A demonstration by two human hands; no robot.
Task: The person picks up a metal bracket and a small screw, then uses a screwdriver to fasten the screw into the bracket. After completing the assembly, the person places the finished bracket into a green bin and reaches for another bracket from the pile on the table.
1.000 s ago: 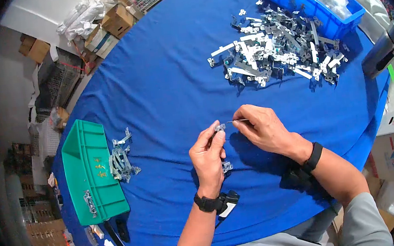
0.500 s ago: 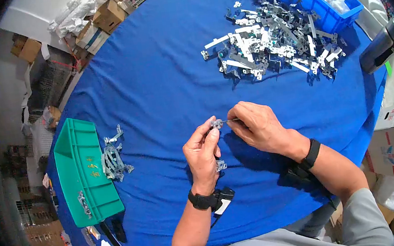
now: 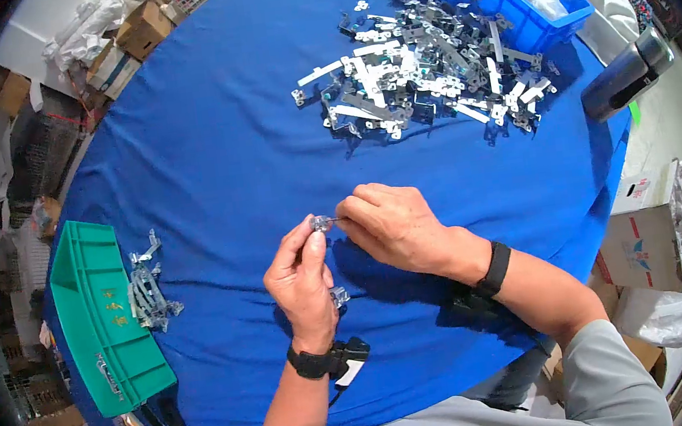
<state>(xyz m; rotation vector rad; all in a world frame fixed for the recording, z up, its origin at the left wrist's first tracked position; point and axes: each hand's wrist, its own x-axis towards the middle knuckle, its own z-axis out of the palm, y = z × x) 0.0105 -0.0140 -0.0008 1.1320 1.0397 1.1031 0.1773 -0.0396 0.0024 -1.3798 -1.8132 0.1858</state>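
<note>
My left hand [image 3: 301,275] is closed around a small metal bracket [image 3: 320,224]; one end shows at the thumb and forefinger tips, and another end sticks out below the palm. My right hand [image 3: 397,227] pinches a thin, dark, pin-like piece [image 3: 336,219] whose tip meets the bracket's upper end. Fingers hide most of that thin piece, so its exact kind cannot be made out. Both hands are above the blue cloth [image 3: 215,143], close together.
Loose metal brackets [image 3: 425,69] lie heaped at the back right, beside a blue bin [image 3: 544,37]. At left, a small bracket stack [image 3: 148,294] lies by a green tray [image 3: 109,315] with one bracket on it. A dark bottle [image 3: 626,75] stands at the right edge.
The whole view has shifted, so the table and hands appear further left. Both hands keep nearly the same pose, with the thin piece still against the bracket.
</note>
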